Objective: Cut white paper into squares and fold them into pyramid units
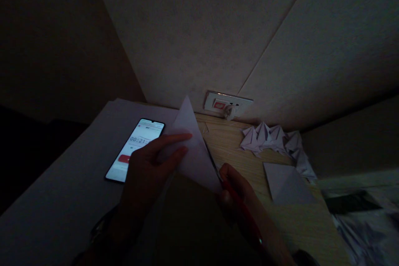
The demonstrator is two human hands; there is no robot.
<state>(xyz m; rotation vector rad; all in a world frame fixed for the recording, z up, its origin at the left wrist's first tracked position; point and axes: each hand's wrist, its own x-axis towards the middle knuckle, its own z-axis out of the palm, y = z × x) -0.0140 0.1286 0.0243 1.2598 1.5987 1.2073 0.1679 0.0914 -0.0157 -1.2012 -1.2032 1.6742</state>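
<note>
A white sheet of paper (pixel 199 162), folded to a pointed shape, is held up over the table. My left hand (pixel 149 166) pinches it from the left, with thumb and index finger on its face. My right hand (pixel 238 191) is closed around a red-handled knife (pixel 241 208). Its thin dark blade lies along the paper's right edge; whether it sits inside a fold, I cannot tell. To the right, a flat square of paper (pixel 286 183) with a diagonal crease lies on the wooden table (pixel 249 166). Beyond it stand several folded paper pieces (pixel 268 139) in a curved row.
A lit phone (pixel 134 149) showing a timer rests on a stack of large white sheets (pixel 71 174) at left. A wall socket (pixel 229 104) with a plug is behind the table. The room is dim. Crumpled printed material (pixel 364 224) lies beyond the table's right edge.
</note>
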